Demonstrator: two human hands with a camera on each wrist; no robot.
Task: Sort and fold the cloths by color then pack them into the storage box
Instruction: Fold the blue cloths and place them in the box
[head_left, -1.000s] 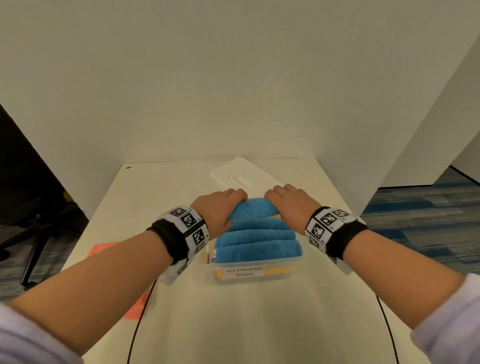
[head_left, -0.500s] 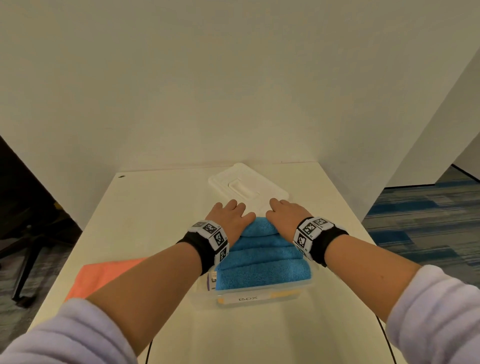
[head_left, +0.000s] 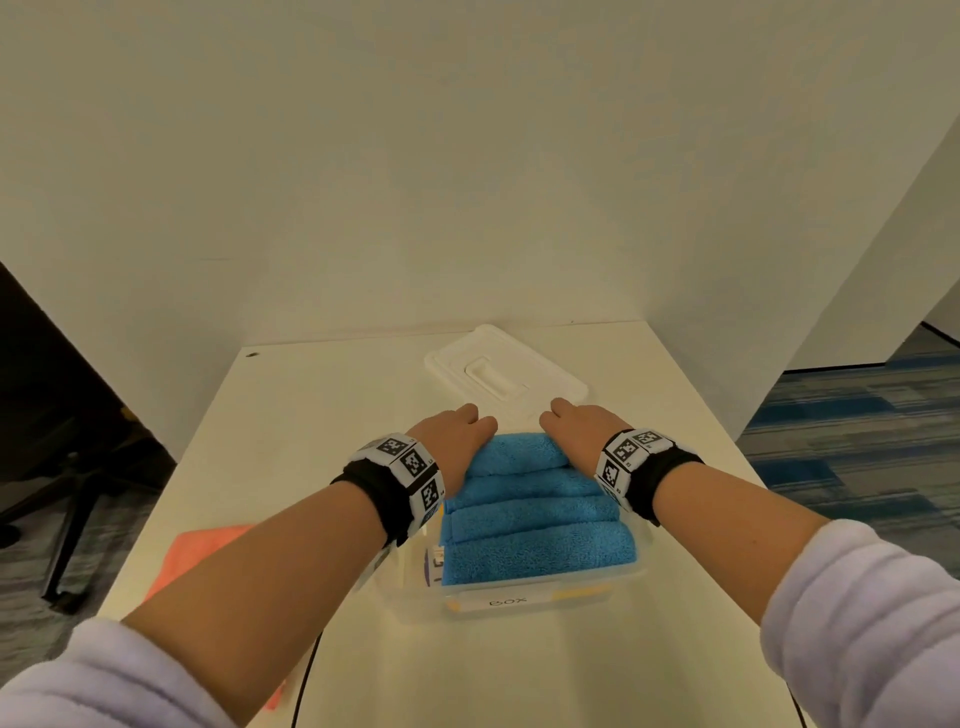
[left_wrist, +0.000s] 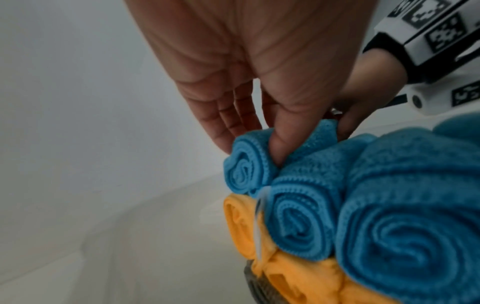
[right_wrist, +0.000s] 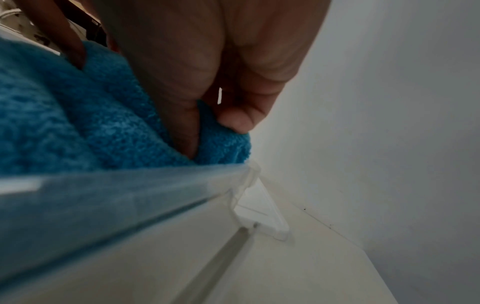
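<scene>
Both your left hand (head_left: 453, 435) and right hand (head_left: 574, 429) pinch the farthest blue roll (head_left: 522, 453); overfilled box (head_left: 519, 605), so it may spring out on release.

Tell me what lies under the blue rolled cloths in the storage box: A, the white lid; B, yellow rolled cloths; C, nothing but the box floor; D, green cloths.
B: in the left wrist view, yellow rolled cloths lie directly beneath the blue rolled cloths in the storage box.
</scene>
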